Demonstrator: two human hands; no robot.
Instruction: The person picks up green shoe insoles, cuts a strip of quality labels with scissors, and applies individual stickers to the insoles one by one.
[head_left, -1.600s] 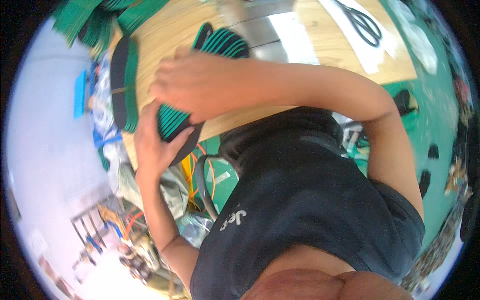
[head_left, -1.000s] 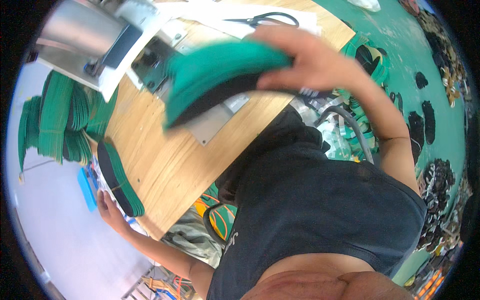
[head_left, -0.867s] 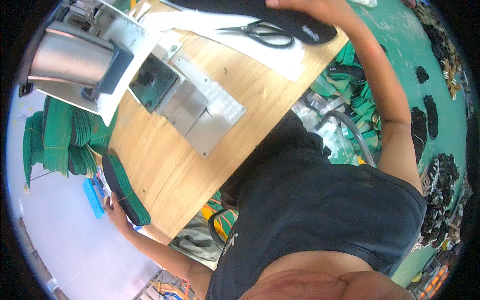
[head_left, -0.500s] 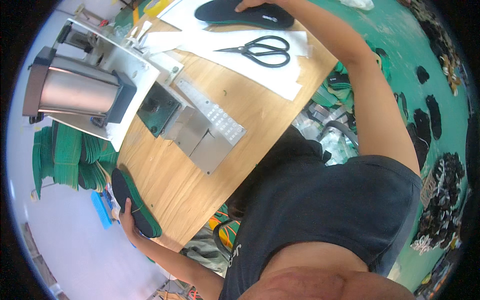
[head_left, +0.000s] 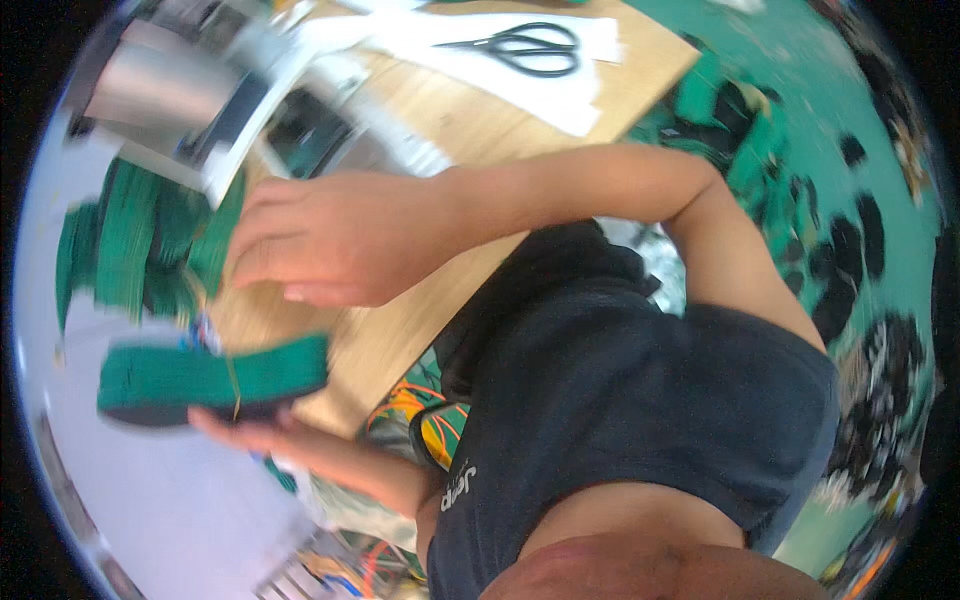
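Observation:
My left hand (head_left: 260,436) holds a thick bundle of insoles (head_left: 215,372) from below, beyond the table's near-left corner. The stack shows green edges and a dark underside, with a thin band tied around its middle. My right hand (head_left: 320,240) hovers above the table's left part, a little above and right of the bundle and apart from it. Its fingers point left, loosely bent and slightly blurred, with nothing visible in them. Behind its fingertips stand more tied stacks of green insoles (head_left: 135,240).
A machine with a metal cylinder (head_left: 150,85) stands at the table's far left, blurred. Black scissors (head_left: 530,50) lie on white sheets (head_left: 570,105) on the wooden table (head_left: 480,130). Green and black pieces (head_left: 735,120) are heaped right of the table; dark piles (head_left: 880,400) lie on the green floor.
My right hand has left the dark insole at the table's far side and swung left and nearer. My left hand has lifted and turned the tied bundle off the table's edge.

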